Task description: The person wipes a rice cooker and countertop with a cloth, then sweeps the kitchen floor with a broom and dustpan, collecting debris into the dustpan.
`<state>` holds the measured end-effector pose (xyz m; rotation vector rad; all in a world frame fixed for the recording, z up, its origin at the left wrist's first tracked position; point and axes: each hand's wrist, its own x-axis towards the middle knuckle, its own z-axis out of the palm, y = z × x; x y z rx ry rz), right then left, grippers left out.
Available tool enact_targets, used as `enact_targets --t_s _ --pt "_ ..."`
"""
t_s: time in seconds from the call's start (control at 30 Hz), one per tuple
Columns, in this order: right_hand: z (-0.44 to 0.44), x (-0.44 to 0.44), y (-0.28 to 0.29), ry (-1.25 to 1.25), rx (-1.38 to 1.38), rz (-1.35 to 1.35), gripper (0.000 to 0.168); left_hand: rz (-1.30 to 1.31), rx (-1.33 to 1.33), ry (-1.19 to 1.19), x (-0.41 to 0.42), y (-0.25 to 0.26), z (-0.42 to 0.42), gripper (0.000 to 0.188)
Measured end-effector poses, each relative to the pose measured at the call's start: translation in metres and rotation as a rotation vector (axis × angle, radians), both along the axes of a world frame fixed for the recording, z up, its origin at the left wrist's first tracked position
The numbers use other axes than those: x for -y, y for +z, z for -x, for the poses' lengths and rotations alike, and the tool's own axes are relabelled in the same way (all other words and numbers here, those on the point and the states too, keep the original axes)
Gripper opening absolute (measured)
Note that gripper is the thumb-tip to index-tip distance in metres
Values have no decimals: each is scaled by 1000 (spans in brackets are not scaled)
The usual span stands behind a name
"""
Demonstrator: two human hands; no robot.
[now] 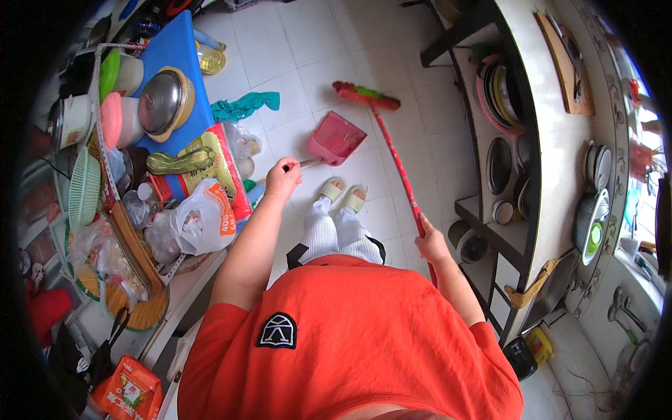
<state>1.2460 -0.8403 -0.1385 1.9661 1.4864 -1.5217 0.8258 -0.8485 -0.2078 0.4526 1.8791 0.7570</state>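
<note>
My left hand (282, 179) is closed around the handle of a red dustpan (336, 139), whose pan is ahead of my slippers (342, 193) over the tiled floor (310, 97). Whether the pan touches the tiles I cannot tell. In my right hand (433, 240) is the red patterned stick of a broom (392, 149). Its red and green head (366, 96) lies farther out than the dustpan, a little to the right and apart from it. The lower end of the stick passes behind my right forearm.
To the left, a blue surface (170, 63) and crowded shelving hold a lidded pot (164, 102), a squash (179, 160) and a white plastic bag (202, 218). A teal plastic bag (247, 106) lies on the floor. On the right stands a counter (551, 157) with shelves of pans beneath.
</note>
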Motion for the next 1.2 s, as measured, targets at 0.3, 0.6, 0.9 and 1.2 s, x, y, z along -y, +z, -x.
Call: enact_targets --t_s 0.3,0.6,0.9,1.2 --pt "87 -134 -8 -219 -125 -134 74 -82 16 68 -69 14 53 18" --pt "179 -303 -75 -417 -192 -159 63 -163 -61 -56 -154 -27 135 14" --pt "232 -351 -161 -119 197 -65 49 -36 -71 -146 -205 -52 184 27" --pt "262 -332 -1 -66 -27 6 70 -127 -173 -53 -237 -58 202 20"
